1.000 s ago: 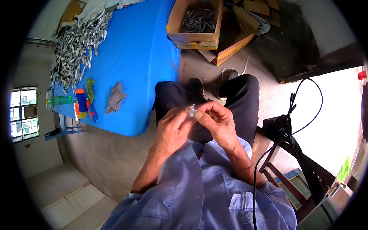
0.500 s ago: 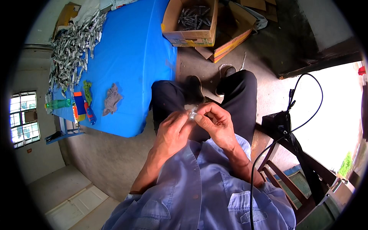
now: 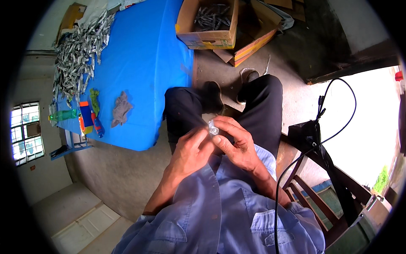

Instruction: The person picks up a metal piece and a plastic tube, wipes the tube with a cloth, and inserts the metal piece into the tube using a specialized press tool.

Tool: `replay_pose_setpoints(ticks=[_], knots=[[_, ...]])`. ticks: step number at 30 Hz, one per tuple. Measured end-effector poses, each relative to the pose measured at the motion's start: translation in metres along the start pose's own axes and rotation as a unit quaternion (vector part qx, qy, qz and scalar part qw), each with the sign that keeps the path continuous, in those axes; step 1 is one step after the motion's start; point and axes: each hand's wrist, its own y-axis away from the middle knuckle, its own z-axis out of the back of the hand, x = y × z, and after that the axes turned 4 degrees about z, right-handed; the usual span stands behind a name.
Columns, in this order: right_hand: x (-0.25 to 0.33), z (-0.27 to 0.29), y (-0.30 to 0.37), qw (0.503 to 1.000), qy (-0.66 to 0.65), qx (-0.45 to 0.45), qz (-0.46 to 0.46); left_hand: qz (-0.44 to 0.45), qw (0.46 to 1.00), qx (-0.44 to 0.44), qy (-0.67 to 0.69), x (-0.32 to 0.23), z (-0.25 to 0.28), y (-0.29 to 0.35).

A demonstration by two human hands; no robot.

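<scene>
Between my hands, above my lap, is a small clear, silvery piece (image 3: 214, 129), too small to name its kind. My left hand (image 3: 191, 151) pinches at its left side, with the fingertips partly hidden behind the knuckles. From the right, my right hand (image 3: 237, 146) holds it between thumb and bent forefinger. To the left, a blue-covered table (image 3: 135, 55) bears a big heap of thin silvery strip-like pieces (image 3: 80, 59). More dark, slender pieces (image 3: 211, 17) lie inside an open cardboard box (image 3: 211, 42) at the far side.
On the table lie a grey cloth (image 3: 122, 109), a green rag (image 3: 94, 101), a green bottle (image 3: 64, 115) and a blue-and-red tool (image 3: 97, 125). Flattened cardboard (image 3: 256, 46) leans by the box. A wooden chair (image 3: 311, 194) stands at right, near a black pouch (image 3: 305, 137) with a cable.
The fingers of my right hand have shifted around the small piece, and more of its clear, round end shows. Both hands stay together above my lap.
</scene>
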Motion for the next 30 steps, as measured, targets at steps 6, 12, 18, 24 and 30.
replay_pose_setpoints(ticks=[6,12,18,24,30], knots=[[0.002,0.005,0.001,1.000,-0.022,0.005,-0.007,0.037,0.992,0.008,0.123,0.005,0.007,0.001],[0.007,0.013,-0.003,1.000,-0.008,0.019,-0.007,0.089,0.981,0.022,0.169,-0.004,0.013,0.001],[0.006,0.016,-0.002,0.999,0.029,0.026,0.009,0.104,0.983,0.004,0.150,-0.007,0.013,0.000],[0.006,0.017,-0.004,0.993,0.102,0.034,0.047,0.120,0.986,0.005,0.116,-0.008,0.014,-0.001],[0.008,0.017,-0.005,0.988,0.140,0.037,0.060,0.138,0.986,0.013,0.095,-0.009,0.016,-0.002]])
